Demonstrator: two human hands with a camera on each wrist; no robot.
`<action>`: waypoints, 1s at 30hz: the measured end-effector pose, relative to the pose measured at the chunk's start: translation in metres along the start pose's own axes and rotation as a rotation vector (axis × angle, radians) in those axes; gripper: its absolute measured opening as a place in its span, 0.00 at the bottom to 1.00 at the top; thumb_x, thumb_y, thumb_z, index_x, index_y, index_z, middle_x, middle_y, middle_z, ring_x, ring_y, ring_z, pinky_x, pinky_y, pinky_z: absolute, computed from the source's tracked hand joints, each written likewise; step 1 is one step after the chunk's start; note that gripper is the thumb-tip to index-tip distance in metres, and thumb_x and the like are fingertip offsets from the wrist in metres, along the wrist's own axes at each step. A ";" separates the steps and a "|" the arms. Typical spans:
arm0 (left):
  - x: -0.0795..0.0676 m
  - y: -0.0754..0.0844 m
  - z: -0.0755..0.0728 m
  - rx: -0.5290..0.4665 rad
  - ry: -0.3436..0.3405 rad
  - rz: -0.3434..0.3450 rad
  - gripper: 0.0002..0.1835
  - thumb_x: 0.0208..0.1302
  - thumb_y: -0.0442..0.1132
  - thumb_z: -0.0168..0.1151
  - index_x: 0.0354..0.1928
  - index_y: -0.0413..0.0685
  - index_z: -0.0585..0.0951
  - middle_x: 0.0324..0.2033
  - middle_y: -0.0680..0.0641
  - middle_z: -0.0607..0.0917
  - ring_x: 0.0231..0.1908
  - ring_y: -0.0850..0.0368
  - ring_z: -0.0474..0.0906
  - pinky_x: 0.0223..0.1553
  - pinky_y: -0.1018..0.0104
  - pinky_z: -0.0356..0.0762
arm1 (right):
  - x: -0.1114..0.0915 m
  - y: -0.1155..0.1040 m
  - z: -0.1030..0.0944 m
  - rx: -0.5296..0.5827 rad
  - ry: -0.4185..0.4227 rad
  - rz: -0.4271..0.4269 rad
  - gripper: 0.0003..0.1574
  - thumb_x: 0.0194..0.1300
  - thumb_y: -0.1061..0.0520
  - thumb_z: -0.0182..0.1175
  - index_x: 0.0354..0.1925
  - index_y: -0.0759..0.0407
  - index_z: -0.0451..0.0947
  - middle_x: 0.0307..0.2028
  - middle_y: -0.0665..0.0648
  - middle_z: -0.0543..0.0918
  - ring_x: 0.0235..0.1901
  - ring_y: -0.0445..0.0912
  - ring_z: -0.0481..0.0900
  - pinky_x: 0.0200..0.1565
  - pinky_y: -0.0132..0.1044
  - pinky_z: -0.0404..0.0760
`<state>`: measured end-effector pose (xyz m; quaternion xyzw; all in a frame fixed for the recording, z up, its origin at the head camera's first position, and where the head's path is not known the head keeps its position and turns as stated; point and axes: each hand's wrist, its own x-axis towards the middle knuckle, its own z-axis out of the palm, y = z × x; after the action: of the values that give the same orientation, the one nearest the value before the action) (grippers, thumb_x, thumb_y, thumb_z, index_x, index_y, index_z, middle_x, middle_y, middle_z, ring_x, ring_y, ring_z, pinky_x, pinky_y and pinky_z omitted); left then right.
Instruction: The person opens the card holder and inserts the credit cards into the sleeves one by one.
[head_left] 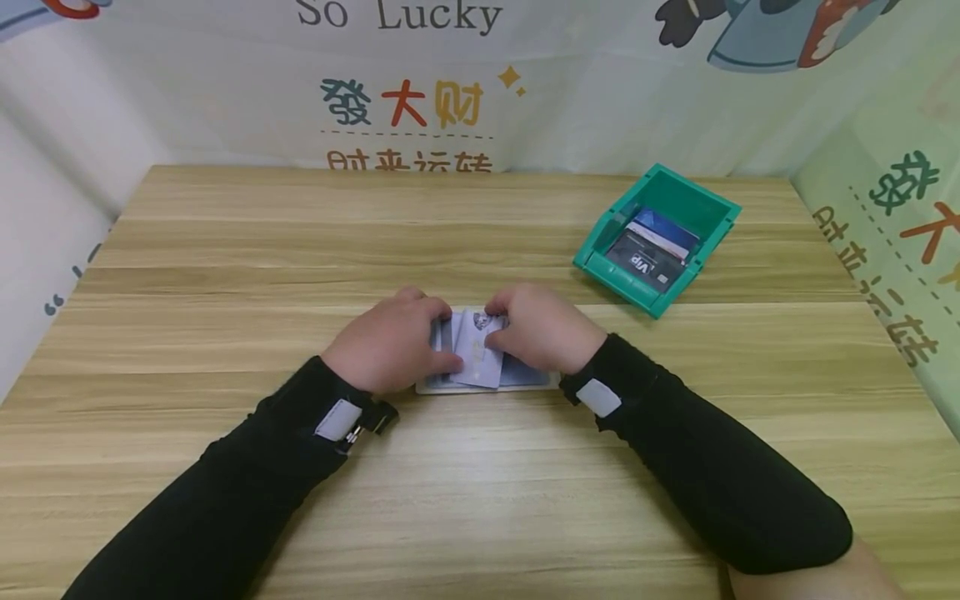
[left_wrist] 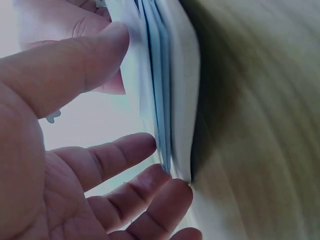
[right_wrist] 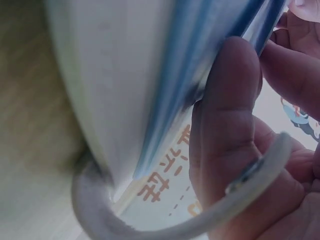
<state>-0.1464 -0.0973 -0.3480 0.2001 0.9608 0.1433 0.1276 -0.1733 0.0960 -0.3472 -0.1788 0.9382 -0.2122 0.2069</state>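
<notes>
A white card holder [head_left: 424,386] with bluish sleeves lies open on the table in front of me. On its sleeves sits a white card [head_left: 480,354] with a small dark picture and pale yellow marks, slightly tilted. My left hand [head_left: 393,342] holds the left part of the holder, its thumb on top by the card and its fingers at the far edge. The right hand [head_left: 543,329] pinches the card's right side between thumb and forefinger. In the right wrist view, a pale strap [right_wrist: 200,227] with a metal snap curves off the holder.
A green bin [head_left: 652,302] stands at the back right, with a dark VIP card [head_left: 641,262] and a blue-and-white card [head_left: 667,233] inside. Printed cloth [head_left: 247,92] hangs behind the table and along its sides.
</notes>
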 end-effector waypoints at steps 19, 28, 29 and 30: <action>0.000 -0.001 0.001 0.026 0.036 0.033 0.33 0.55 0.56 0.66 0.56 0.41 0.75 0.46 0.43 0.76 0.40 0.54 0.69 0.41 0.57 0.75 | -0.016 -0.022 0.016 -0.136 -0.022 -0.240 0.43 0.47 0.46 0.73 0.58 0.58 0.68 0.45 0.55 0.68 0.35 0.42 0.71 0.39 0.32 0.75; 0.002 -0.001 0.001 0.021 0.037 0.011 0.25 0.62 0.52 0.60 0.55 0.44 0.76 0.46 0.45 0.75 0.40 0.55 0.70 0.43 0.56 0.74 | -0.017 -0.024 0.028 -0.301 0.088 -0.279 0.34 0.47 0.44 0.71 0.47 0.58 0.71 0.37 0.52 0.70 0.34 0.41 0.68 0.38 0.33 0.74; 0.002 -0.001 0.001 0.019 0.038 0.010 0.24 0.62 0.51 0.59 0.55 0.44 0.76 0.46 0.45 0.75 0.40 0.55 0.70 0.43 0.56 0.74 | -0.017 -0.024 0.028 -0.296 0.090 -0.270 0.33 0.47 0.43 0.71 0.47 0.58 0.71 0.36 0.51 0.70 0.34 0.41 0.68 0.37 0.33 0.73; 0.002 -0.001 0.001 0.021 0.039 0.011 0.24 0.63 0.51 0.59 0.55 0.44 0.76 0.46 0.45 0.75 0.40 0.55 0.70 0.43 0.56 0.74 | -0.016 -0.025 0.028 -0.292 0.092 -0.263 0.33 0.48 0.42 0.71 0.46 0.57 0.71 0.36 0.51 0.70 0.33 0.41 0.68 0.37 0.33 0.73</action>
<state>-0.1480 -0.0972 -0.3498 0.2040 0.9634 0.1377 0.1060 -0.1402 0.0731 -0.3537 -0.3180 0.9360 -0.1071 0.1063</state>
